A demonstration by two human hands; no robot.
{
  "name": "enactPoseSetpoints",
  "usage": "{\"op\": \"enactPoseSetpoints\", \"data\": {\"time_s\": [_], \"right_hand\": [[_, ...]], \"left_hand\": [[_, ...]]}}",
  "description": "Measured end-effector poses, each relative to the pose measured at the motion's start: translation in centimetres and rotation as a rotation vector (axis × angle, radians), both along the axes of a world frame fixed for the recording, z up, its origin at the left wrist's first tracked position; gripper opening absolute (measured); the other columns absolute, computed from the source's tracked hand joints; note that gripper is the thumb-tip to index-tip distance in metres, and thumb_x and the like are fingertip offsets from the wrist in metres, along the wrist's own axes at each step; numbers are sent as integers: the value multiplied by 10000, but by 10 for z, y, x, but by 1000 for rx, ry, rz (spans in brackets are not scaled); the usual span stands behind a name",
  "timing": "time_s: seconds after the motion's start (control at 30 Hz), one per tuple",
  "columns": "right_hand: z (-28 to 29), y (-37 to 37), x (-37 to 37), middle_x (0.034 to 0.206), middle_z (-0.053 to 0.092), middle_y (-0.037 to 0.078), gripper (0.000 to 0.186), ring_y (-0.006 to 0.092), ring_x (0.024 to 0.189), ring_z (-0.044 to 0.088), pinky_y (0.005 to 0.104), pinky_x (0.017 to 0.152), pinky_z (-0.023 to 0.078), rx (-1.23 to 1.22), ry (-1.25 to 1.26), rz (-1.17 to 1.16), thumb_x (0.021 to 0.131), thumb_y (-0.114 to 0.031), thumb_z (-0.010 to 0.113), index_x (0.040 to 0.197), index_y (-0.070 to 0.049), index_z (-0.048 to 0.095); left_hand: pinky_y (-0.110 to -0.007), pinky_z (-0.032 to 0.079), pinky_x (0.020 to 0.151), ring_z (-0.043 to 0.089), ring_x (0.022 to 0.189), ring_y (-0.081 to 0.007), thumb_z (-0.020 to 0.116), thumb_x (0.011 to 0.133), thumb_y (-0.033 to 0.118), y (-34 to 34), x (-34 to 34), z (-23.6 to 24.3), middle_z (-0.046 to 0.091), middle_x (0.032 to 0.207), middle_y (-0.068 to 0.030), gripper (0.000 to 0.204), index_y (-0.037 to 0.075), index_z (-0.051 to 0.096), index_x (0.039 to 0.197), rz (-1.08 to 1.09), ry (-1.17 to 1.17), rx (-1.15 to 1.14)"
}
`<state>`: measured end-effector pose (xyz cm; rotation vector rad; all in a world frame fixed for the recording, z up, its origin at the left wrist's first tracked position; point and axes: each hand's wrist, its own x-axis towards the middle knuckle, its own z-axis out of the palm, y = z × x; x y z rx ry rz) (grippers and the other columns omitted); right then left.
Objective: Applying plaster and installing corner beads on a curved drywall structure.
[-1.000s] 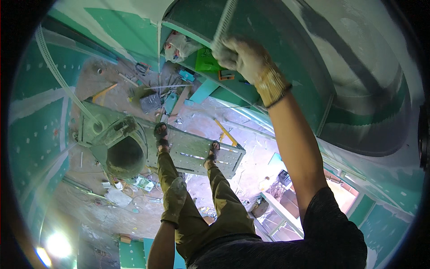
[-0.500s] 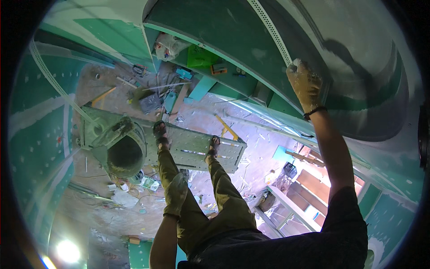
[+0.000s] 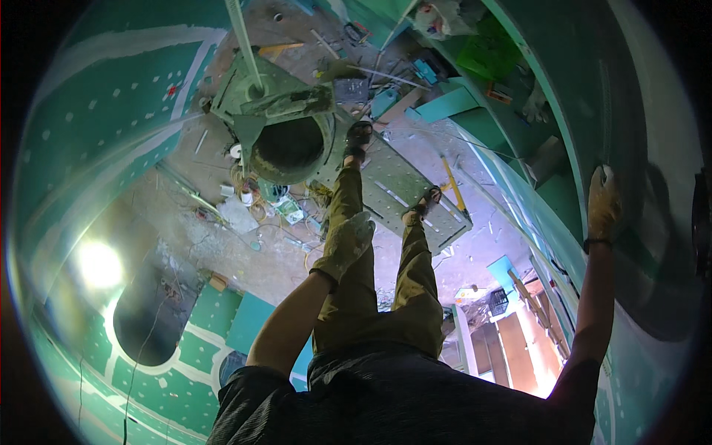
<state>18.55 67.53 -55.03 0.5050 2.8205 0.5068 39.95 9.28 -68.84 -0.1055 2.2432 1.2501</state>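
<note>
My right hand (image 3: 604,204), in a pale, smeared work glove, is raised at the far right against a dark curved panel (image 3: 630,96). Its fingers are closed at the lower end of a faint perforated strip (image 3: 605,122) that runs up the panel. My left hand (image 3: 346,243), gloved and whitened with dust, hangs over my left thigh. Its fingers look loosely extended, with nothing visible in them. Left of my feet, a large round bucket (image 3: 276,175) stands on a perforated platform (image 3: 404,189). A flat, caked tool (image 3: 285,104) lies across the bucket's rim.
My feet are on the raised platform. Another long pale strip (image 3: 241,41) rises beside the bucket. Offcuts, cords and containers litter the floor (image 3: 230,248) below. Green boarded walls (image 3: 111,96) curve around, and a bright lamp (image 3: 100,265) shines at left.
The view has swung, shifting the platform and bucket right in the picture. My right hand now appears lower and farther right, its fingers still at the strip's end. My left hand stays by my thigh.
</note>
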Motion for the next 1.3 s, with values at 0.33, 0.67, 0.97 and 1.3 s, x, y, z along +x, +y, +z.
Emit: {"op": "enactPoseSetpoints", "data": {"time_s": [0.33,0.67,0.97,1.3], "right_hand": [[-50,-242,11,1397,682,180,422,282,1268,677,379,1041,547,-886,255,135,981,-137,721,1388,-46,660],[-254,-580,-77,1300,707,118,565,330,1196,673,480,1031,528,-1072,144,776,812,-252,825,1346,-153,671],[-325,-589,-65,1100,752,139,299,339,1059,707,434,909,582,-832,124,1053,981,-212,574,1258,-151,669],[-285,-352,-37,1043,698,158,315,317,872,669,418,784,550,-878,-386,30,1043,-317,577,1216,-78,690]], "left_hand": [[-466,555,983,656,1195,-429,722,949,342,-149,-70,-58,656,1317,-270,664,43,502,1500,269,10,-775],[-531,302,1253,344,1508,-507,823,847,418,-324,-112,-213,404,1577,-363,936,-84,418,1525,256,-115,-743],[-410,566,760,661,863,-289,671,1012,161,-319,-70,-179,691,1180,-120,269,79,634,1266,737,56,-353],[-468,570,879,689,1072,-377,633,975,189,-246,-121,-162,696,1153,-200,266,90,651,1222,-161,-301,-600]]}}
